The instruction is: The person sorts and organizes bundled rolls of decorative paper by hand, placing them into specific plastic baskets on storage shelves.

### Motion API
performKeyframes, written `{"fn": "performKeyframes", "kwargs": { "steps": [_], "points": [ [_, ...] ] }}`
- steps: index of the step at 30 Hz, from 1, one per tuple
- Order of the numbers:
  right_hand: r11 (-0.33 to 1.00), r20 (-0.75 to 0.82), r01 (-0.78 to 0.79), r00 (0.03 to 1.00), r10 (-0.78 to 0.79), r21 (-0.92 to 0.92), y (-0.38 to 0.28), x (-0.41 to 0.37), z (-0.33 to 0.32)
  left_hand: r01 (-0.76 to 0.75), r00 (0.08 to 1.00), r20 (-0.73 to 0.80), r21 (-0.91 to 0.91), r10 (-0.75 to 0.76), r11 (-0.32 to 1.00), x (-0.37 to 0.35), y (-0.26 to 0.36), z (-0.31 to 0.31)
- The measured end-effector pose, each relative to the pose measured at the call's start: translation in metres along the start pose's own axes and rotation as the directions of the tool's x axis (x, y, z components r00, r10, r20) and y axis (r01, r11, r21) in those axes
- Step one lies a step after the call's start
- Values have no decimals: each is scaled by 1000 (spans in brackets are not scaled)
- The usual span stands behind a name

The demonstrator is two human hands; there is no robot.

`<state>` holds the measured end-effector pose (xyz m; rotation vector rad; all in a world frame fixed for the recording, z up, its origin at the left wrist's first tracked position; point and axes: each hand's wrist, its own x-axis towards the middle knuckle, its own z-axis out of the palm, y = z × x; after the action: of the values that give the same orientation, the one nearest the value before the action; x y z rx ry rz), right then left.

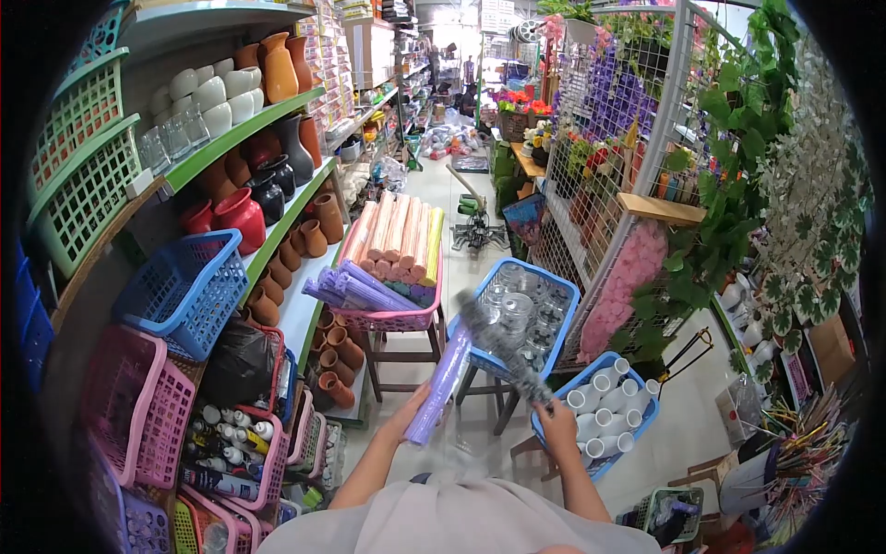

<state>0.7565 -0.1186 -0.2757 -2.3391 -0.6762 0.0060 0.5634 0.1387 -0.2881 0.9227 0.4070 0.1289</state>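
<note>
My left hand is closed around a purple roll in clear, shiny wrapping, tilted up and away from me. My right hand grips the near end of a dark grey, fluffy duster, which is smeared by motion. The duster's far end passes over the left part of a blue basket with clear glassware in it. Beyond my left hand, a pink basket on a stool holds more purple rolls and peach-coloured rolls.
A second blue basket with white cylinders stands beside my right hand. Shelves of pots and vases line the left. A wire mesh rack with artificial flowers borders the right. The tiled aisle runs ahead between them.
</note>
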Motion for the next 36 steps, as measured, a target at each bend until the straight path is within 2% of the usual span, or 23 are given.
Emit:
{"fn": "performKeyframes", "kwargs": {
  "steps": [1, 2, 4, 5, 6, 8, 9, 10, 11, 12, 13, 15, 16, 18, 19, 20, 22, 23, 24, 27, 28, 30, 36],
  "points": [
    [992, -50, -87, 995, 92, 93, -11, 2, -5, -19, 999, 37, 52, 17, 998, 0, 0, -3],
    [992, -50, -82, 995, 87, 96, -16, 1, -5, -24, 999, 34, 54, 22, 998, 2, -1, -6],
    [990, 7, 105, 994, -107, 98, -18, -4, -2, -87, 995, -30, 198, 95, 976, 5, -6, -8],
    [967, 53, 218, 973, -227, 135, -13, -11, 5, -88, 995, -29, 199, 95, 976, 7, -7, -10],
    [966, 54, 219, 972, -228, 136, -11, -12, 8, -32, 996, -72, 167, 44, 986, 3, -2, -5],
    [850, 181, 527, 836, -517, -5, -8, -10, 15, 23, 992, -123, 128, -7, 991, 1, -1, -8],
    [902, 203, 432, 881, -428, 26, -7, -6, 16, -32, 995, -86, 156, 46, 987, 2, -5, -14],
    [902, 210, 431, 880, -427, 30, -6, 1, 19, -86, 994, -46, 181, 95, 980, -1, -7, -17],
    [981, 155, 186, 969, -193, 59, -5, 11, 23, -69, 997, -24, 189, 75, 979, -4, -6, -21],
    [993, 108, -68, 992, 58, 100, -5, 22, 26, -67, 997, -29, 188, 74, 980, -8, -4, -20],
    [993, 113, -68, 992, 56, 100, -7, 31, 26, -65, 996, -44, 217, 76, 974, -12, -3, -20],
    [987, 0, -142, 990, 143, 68, -10, 50, 27, -63, 995, -64, 247, 81, 967, -20, 0, -20],
    [987, 5, -141, 990, 141, 71, -5, 60, 38, -67, 993, -77, 225, 87, 972, -24, 0, -21],
    [991, -107, -88, 989, 98, 100, -5, 78, 54, -72, 991, -97, 202, 93, 977, -33, 3, -24],
    [985, -26, -150, 988, 152, 87, -14, 84, 55, -74, 987, -127, 188, 99, 979, -38, 4, -25],
    [986, -17, -144, 989, 146, 88, -16, 93, 61, -78, 982, -159, 174, 106, 982, -42, 5, -27],
    [981, -88, 3, 996, 15, 196, -21, 110, 78, -100, 973, -189, 170, 132, 980, -51, 6, -35],
    [976, -67, 87, 995, -75, 199, -23, 117, 81, -121, 966, -207, 169, 156, 978, -56, 6, -38],
    [974, -52, 98, 995, -89, 204, -22, 121, 88, -127, 961, -224, 165, 163, 978, -61, 7, -40],
    [962, 62, 126, 991, -115, -240, -18, 133, 116, -174, 937, -272, 174, 217, 969, -75, 13, -47],
    [961, 74, 148, 988, -134, -235, -14, 134, 124, -185, 929, -289, 171, 229, 968, -79, 13, -51],
    [908, 62, 129, 992, -114, -399, -10, 135, 136, -189, 912, -340, 146, 229, 971, -87, 14, -55],
    [884, 91, 159, 987, -132, -439, -27, 126, 133, -259, 857, -419, 153, 300, 954, -106, 16, -59]
  ]
}}
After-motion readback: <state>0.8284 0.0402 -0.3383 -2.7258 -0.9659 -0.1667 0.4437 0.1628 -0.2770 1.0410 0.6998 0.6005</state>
